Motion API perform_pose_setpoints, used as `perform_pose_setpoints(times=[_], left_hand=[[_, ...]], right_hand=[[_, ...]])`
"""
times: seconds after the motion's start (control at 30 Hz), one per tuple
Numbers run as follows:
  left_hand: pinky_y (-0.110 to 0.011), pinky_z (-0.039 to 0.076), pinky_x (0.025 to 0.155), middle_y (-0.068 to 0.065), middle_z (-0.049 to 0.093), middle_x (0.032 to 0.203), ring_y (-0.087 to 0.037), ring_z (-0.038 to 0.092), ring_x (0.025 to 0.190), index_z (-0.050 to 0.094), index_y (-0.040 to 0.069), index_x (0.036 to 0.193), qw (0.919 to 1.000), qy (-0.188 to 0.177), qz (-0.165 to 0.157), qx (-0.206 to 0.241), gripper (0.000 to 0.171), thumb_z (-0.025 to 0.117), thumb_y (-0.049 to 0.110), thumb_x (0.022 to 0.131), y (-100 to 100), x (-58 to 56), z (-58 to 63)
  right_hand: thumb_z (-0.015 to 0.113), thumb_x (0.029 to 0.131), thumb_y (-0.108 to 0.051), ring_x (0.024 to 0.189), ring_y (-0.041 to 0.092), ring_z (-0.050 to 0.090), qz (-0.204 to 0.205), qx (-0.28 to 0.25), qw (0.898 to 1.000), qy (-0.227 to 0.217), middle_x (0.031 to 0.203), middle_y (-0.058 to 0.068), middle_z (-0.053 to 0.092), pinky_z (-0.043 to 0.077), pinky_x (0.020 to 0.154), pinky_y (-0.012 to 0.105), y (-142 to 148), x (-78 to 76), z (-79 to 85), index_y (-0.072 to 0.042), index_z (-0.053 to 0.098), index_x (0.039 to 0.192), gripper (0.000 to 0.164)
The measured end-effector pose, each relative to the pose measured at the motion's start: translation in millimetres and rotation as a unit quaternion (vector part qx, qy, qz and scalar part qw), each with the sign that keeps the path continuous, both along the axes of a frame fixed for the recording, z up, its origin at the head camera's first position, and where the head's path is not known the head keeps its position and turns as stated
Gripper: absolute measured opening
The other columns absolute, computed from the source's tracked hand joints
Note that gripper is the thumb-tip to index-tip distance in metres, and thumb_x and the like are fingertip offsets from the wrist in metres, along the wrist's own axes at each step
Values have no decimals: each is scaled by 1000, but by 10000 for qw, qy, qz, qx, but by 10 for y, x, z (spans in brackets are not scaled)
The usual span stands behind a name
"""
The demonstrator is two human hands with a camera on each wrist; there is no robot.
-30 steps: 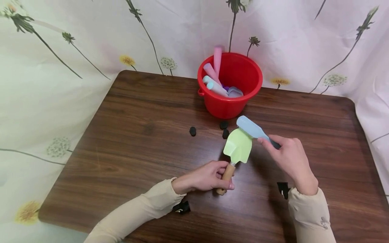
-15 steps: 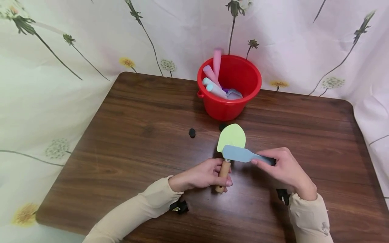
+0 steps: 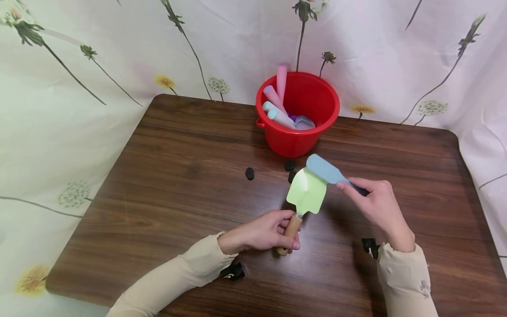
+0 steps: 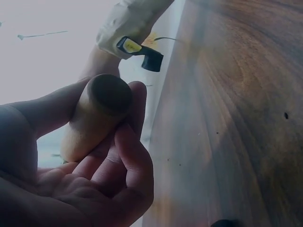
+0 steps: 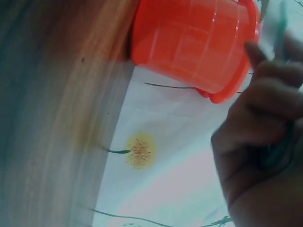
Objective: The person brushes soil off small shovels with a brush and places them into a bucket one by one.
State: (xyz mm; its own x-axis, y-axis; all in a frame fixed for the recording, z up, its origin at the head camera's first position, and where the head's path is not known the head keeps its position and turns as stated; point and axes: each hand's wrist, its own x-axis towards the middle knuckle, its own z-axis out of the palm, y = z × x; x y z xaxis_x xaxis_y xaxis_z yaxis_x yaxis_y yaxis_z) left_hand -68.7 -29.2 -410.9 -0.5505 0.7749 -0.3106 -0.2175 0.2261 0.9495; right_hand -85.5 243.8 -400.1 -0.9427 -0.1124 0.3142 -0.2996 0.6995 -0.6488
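My left hand (image 3: pixel 267 230) grips the wooden handle of a light green garden trowel (image 3: pixel 309 191), held up off the table with its blade pointing away. In the left wrist view, fingers and thumb wrap around the round-ended handle (image 4: pixel 87 130). A light blue flat-headed tool shaped like a brush (image 3: pixel 322 168) lies across the upper right edge of the blade; bristles are not visible. My right hand (image 3: pixel 378 207) pinches its dark handle. The right wrist view shows that hand (image 5: pixel 255 123) curled, the tool mostly hidden.
Behind the trowel stands a red bucket (image 3: pixel 293 141) containing several pastel-handled tools (image 3: pixel 279 101). Small black lumps (image 3: pixel 249 173) lie in front of it on the brown wooden table (image 3: pixel 178 176). A floral cloth (image 3: pixel 237 44) hangs behind.
The blue tool moved from the blade's tip down to its base near the handle, then back up to the upper right edge. The trowel tilted slightly; the left hand stays nearly in place.
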Motion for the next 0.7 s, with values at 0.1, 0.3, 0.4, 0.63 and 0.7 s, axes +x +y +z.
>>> perform_pose_setpoints(times=[0.1,0.3,0.4,0.63,0.7], left_hand=[[-22,55,62,-20,68,88,-11,64,66,47,-9,105,10000,-44,-32,-3,29,67,-3,86,10,-4,-5],[-21,54,62,-18,68,89,-16,66,70,46,-10,109,9999,77,32,-79,34,68,-2,85,15,-26,-9],[-22,54,64,-16,69,89,-17,67,71,47,-10,109,9998,112,74,-152,34,69,0,85,12,-35,-12],[-19,53,64,-13,70,88,-10,66,71,50,-5,104,9988,400,0,-276,31,71,5,85,-3,-30,-6],[-19,53,63,-13,70,88,-8,65,70,51,-3,101,9986,434,8,-291,28,72,5,84,-9,-19,-1]], right_hand=[[77,82,-19,52,0,44,-215,151,9994,231,65,-2,67,34,50,15,-25,-7,20,-10,77,91,13],[81,76,-11,54,-3,46,614,95,9974,351,69,-7,69,38,51,11,-134,86,76,-12,77,90,15],[82,74,-10,55,-5,47,1296,243,9905,396,71,-11,68,41,53,12,-191,124,103,-15,76,90,17],[81,75,-15,51,-6,42,1418,697,9865,423,68,-12,68,40,51,11,-237,128,134,-15,77,92,17],[81,76,-16,50,-4,44,1167,824,9885,488,66,-10,68,40,51,12,-213,110,130,-13,77,92,17]])
